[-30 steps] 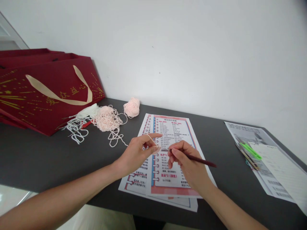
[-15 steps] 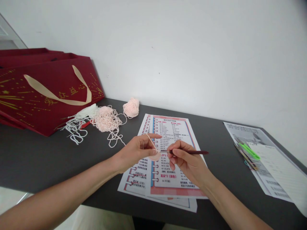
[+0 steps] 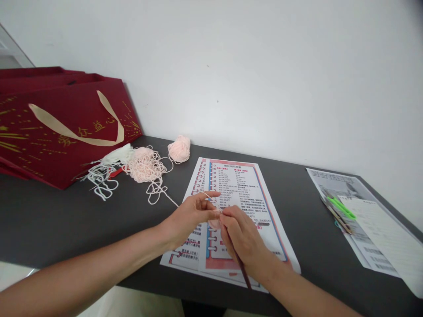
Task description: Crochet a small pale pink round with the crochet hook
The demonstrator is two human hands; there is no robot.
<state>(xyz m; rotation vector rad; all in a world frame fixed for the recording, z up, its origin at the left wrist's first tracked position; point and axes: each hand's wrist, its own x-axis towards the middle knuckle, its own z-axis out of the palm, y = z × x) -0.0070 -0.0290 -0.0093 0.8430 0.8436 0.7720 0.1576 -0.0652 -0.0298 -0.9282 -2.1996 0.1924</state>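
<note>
Two hands meet above the printed sheets [image 3: 246, 176], close to the near edge of the dark worktop [image 3: 39, 220], and it's tight, close-up work! Left hand [image 3: 188, 220]: thumb pinched against the fingers on a small pale-pink crocheted piece [image 3: 214, 224], forefinger stretched out with yarn across it. Right hand [image 3: 246, 237] is right there, touching or nearly so, fingers closed round a dark red crochet hook [image 3: 243, 270], its handle slanting towards the near edge, its tip lost among the fingertips. From the left hand a strand runs back to the loose pink yarn [image 3: 144, 166], white yarn [image 3: 107, 169] just beside it, pink ball [image 3: 179, 149] up by the far edge. Red gift bags [image 3: 76, 127] fill the far left corner; over by the right edge, a bright green tool [image 3: 343, 207] lies on papers [image 3: 380, 237].
</note>
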